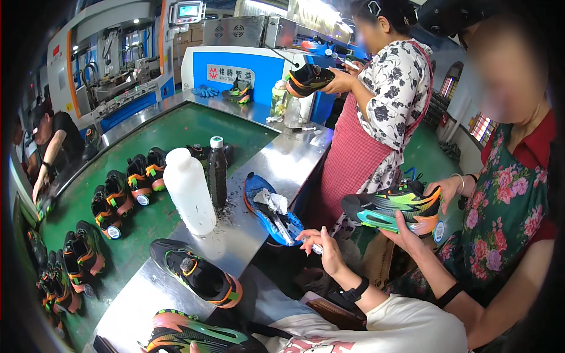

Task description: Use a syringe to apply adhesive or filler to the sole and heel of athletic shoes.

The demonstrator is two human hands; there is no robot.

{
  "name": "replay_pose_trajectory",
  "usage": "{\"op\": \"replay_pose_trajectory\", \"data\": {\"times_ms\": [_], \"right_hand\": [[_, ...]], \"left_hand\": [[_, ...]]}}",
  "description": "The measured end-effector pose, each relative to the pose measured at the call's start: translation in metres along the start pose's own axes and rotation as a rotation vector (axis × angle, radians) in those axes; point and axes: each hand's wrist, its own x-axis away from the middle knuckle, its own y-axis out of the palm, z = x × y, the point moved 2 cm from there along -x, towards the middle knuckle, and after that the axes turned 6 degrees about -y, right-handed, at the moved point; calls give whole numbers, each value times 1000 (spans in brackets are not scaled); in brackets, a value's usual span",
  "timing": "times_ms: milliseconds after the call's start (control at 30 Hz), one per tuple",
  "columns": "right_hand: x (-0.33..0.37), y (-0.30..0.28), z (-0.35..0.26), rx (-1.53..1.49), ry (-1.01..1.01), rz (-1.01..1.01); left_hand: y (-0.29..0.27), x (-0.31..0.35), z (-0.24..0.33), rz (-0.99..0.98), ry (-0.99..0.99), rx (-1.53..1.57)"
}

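At the bottom edge, fingertips of my left hand [195, 347] show against a black sneaker [203, 330] with an orange and teal-green sole, tilted on its side; the rest of this hand is out of view. My right hand [329, 250], with a black watch on its wrist, is raised with bent fingers around a small white object [318, 249], mostly hidden. Just left of those fingers lies a long blue shoe-shaped holder [256, 194] with crumpled white paper [272, 201] in it. Another black sneaker [191, 273] with an orange heel stands on the metal tabletop between my hands.
A white bottle [189, 191] and a dark bottle [217, 170] stand on the metal tabletop [244, 232]. Several sneakers [118, 191] line the green belt [141, 229]. A person in a floral apron [506, 194] holds a sneaker [400, 206] close to my right arm. Another person [391, 100] stands beyond.
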Motion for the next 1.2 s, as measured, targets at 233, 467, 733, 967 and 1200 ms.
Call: {"op": "replay_pose_trajectory", "data": {"times_ms": [233, 467, 733, 967, 1200], "right_hand": [[14, 9, -14, -66, -27, 46], [4, 9, 7, -243, 3, 68], [6, 4, 20, -212, 2, 37], [13, 8, 4, -103, 72, 80], [32, 38, -75, -524, -126, -60]], "left_hand": [[3, 23, -37, 173, 272, -33], [23, 25, -53, 189, 147, 231], [44, 27, -44, 151, -100, 509], [39, 38, -46, 120, -121, 462], [36, 37, -41, 100, -125, 421]]}}
